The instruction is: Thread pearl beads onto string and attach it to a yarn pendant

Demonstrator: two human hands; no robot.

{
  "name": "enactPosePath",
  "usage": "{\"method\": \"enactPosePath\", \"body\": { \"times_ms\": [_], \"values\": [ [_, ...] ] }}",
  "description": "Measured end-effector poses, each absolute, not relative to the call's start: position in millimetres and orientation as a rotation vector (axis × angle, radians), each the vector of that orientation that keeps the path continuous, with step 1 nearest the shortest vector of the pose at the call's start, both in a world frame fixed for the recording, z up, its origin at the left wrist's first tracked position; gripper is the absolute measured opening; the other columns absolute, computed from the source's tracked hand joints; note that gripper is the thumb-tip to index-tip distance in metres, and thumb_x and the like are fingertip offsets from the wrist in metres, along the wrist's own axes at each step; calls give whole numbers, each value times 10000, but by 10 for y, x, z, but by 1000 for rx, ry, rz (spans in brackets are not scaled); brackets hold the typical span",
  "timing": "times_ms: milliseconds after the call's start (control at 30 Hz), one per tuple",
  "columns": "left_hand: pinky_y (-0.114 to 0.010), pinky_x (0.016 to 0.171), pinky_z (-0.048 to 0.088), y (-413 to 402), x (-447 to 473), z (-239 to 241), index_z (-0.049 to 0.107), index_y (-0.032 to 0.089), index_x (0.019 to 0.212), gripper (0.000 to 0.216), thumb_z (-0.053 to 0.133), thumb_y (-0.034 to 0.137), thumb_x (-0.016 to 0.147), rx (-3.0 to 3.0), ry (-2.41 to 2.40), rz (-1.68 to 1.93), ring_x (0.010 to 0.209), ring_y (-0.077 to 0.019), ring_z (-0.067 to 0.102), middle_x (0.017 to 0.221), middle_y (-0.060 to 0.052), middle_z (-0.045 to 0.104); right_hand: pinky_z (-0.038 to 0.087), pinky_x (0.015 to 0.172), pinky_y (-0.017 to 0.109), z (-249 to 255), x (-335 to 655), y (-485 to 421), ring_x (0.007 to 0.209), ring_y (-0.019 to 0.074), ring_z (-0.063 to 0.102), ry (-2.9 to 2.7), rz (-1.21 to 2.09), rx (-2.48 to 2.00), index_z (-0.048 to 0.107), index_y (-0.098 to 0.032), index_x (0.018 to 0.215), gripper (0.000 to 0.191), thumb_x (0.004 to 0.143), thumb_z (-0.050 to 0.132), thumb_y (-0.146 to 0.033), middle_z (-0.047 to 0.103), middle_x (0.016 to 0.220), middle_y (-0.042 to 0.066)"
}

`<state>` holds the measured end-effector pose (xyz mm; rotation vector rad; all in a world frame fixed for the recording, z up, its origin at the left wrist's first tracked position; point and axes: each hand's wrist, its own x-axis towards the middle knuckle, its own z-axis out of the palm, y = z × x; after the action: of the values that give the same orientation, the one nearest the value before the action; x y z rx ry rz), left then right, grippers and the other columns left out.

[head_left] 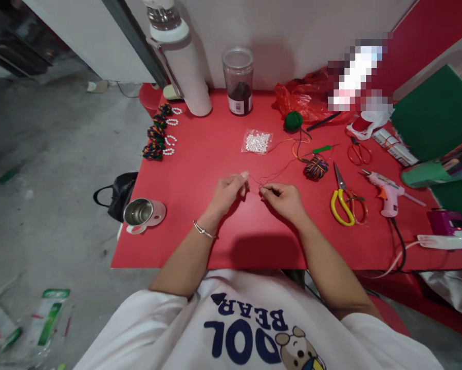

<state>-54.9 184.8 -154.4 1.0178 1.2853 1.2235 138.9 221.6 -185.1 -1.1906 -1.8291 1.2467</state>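
Grey floor is spreading along the far-left side; a red tabletop is filling the middle; a black bag is sitting low beside its left edge; a mug is standing at near left, handle pointing nearer; behind it, four multicoloured yarn bundles are lying in a row, white bead loops resting to their right; a tall white flask is standing at far left, a clear jar to its right.

Left hand, bracelet at the wrist, is hovering over the near middle, thumb and index drawing close; cannot tell whether they are gripping; a packet of white beads is lying farther off; a thin dark thread is looping between the two hands, running right toward a multicoloured yarn ball; right hand is pinching that thread, just apart from the left.

Farther right, a green yarn ball is resting before a red plastic bag; a green-handled tool is lying near the multicoloured ball; yellow-handled scissors and a pink glue gun are occupying the near right.
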Motion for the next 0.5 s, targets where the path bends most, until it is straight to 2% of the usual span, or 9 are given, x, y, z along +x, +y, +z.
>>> {"method": "enactPosePath", "body": {
  "times_ms": [167,267,333,400,500],
  "values": [
    [-268,504,367,1926,-498,-1676,703,178,672,621,749,784,796,904,1291,1157,532,-124,486,549,-31,552,519,689,302,-1850,1365,2178,719,189,724,-1986,1225,-1112,851,-250,926,247,965,649,-389,812,852,31],
    [-268,476,338,1938,-463,-1692,744,160,735,634,759,793,771,824,1271,1121,490,-102,446,598,-49,620,534,749,319,-1848,1347,2155,790,203,748,-2090,1123,-1076,861,-288,980,211,975,663,-361,831,956,30],
    [-260,491,356,1945,-450,-1696,745,151,734,579,828,724,729,816,1263,1110,506,-92,459,650,-54,659,542,781,326,-1846,1343,2144,819,207,753,-2136,1070,-1060,862,-300,1001,211,987,661,-363,832,985,33],
    [-255,557,427,1949,-449,-1712,752,147,739,465,918,573,653,858,1281,1108,576,-105,536,688,-46,688,542,776,320,-1837,1348,2139,795,199,739,-2162,1042,-1035,861,-291,991,220,993,656,-370,828,950,38],
    [-275,669,510,1948,-459,-1765,770,148,758,323,929,380,600,896,1323,1136,679,-136,627,742,-43,731,535,735,313,-1801,1381,2151,704,178,687,-2173,1021,-1007,854,-272,966,218,980,649,-346,808,875,37]
  ]
}}
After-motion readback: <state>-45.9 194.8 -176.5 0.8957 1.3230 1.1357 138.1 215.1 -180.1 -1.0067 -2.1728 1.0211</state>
